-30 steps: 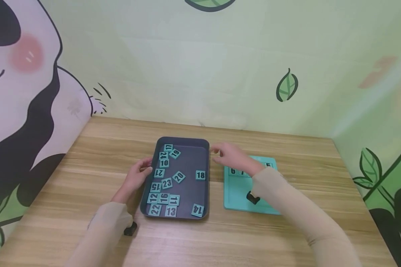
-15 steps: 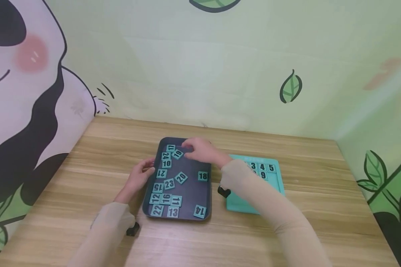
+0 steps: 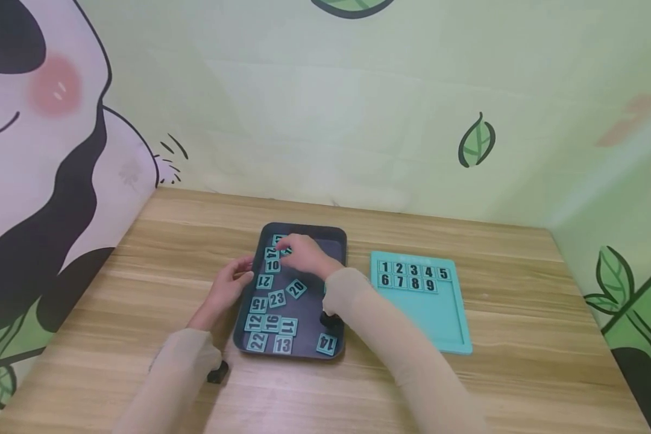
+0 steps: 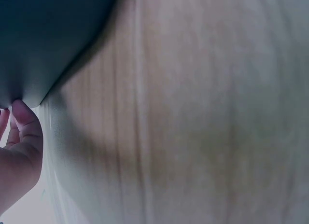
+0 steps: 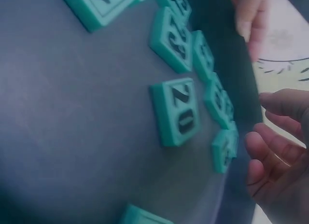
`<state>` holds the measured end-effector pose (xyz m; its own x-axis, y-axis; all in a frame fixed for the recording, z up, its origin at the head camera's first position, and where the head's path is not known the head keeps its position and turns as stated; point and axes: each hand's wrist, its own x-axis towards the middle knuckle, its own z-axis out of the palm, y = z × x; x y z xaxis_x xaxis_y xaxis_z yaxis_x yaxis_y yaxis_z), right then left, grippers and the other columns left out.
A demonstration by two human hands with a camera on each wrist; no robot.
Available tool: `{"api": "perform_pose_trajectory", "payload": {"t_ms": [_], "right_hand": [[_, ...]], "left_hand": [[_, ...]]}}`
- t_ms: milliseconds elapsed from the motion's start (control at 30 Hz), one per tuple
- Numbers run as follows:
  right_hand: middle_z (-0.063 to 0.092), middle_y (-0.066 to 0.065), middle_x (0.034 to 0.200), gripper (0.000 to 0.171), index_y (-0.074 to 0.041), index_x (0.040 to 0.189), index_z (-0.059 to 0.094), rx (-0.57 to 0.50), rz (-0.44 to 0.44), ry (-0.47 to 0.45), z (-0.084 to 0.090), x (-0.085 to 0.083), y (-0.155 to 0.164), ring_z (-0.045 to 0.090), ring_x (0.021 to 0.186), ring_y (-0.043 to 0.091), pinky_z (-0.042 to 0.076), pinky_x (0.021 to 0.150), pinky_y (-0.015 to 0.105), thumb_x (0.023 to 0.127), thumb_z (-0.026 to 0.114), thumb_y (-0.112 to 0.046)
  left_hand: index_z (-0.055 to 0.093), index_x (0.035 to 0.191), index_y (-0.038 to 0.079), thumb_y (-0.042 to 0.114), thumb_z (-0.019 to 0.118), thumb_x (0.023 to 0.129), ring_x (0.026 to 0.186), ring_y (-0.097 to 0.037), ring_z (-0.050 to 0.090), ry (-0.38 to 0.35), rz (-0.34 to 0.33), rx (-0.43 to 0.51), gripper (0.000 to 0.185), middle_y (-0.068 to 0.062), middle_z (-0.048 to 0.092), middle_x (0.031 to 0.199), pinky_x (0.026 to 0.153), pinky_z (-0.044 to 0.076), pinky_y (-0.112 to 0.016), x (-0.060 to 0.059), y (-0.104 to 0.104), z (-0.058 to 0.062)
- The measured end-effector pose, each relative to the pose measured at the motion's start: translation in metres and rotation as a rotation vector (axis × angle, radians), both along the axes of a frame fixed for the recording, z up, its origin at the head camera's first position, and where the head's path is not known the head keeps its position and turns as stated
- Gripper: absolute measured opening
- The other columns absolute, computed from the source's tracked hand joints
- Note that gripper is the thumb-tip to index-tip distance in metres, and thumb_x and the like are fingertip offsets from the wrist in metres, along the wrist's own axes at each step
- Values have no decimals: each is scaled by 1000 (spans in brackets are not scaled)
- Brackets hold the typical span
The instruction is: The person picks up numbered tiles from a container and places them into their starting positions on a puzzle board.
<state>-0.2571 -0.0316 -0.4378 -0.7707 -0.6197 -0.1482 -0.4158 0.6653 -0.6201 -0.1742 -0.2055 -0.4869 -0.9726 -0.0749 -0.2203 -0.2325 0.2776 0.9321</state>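
Observation:
A dark tray (image 3: 314,337) with number tiles stands on the wooden table. My left hand (image 3: 230,288) rests against its left side; in the left wrist view, fingertips touch the outer wall. Reaching across from the right, my right hand (image 3: 306,256) hovers over the tray's far-left part. It is near the 10 tile (image 3: 272,266) and 24 tile (image 3: 272,252), and partly covers the 19 tile. In the right wrist view, the right thumb and fingers are bent and apart with no tile between them. The 20 tile (image 5: 181,110) lies in the foreground there.
Right of the tray lies a turquoise board (image 3: 420,325) with tiles 1 to 5 in its top row and 6 to 9 below. Several more tiles, such as the 13 tile (image 3: 283,345) and 14 tile (image 3: 327,344), lie in the tray. A printed wall (image 3: 325,120) stands behind.
My right hand has moved left from beside the board to over the tray's far-left tiles, uncovering the board. The left hand stays at the tray's side. The view has shifted slightly.

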Motion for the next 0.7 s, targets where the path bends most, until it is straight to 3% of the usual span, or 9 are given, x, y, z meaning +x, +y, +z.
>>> {"api": "perform_pose_trajectory", "payload": {"t_ms": [333, 700], "right_hand": [[56, 3, 120, 34, -13, 117, 56, 73, -16, 28, -19, 5, -12, 49, 113, 17, 39, 98, 32, 83, 58, -18], [52, 2, 116, 33, -17, 116, 57, 159, -36, 102, -29, 11, -19, 50, 100, 14, 45, 86, 30, 83, 58, -21]], "left_hand": [[37, 132, 11, 14, 40, 93, 123, -32, 37, -1, -4, -3, 39, -14, 42, 130, 101, 34, -46, 1, 0, 1], [36, 133, 8, 13, 40, 93, 123, -32, 37, 16, -15, -13, 40, -16, 42, 131, 102, 33, -45, 0, -1, -1]]}}
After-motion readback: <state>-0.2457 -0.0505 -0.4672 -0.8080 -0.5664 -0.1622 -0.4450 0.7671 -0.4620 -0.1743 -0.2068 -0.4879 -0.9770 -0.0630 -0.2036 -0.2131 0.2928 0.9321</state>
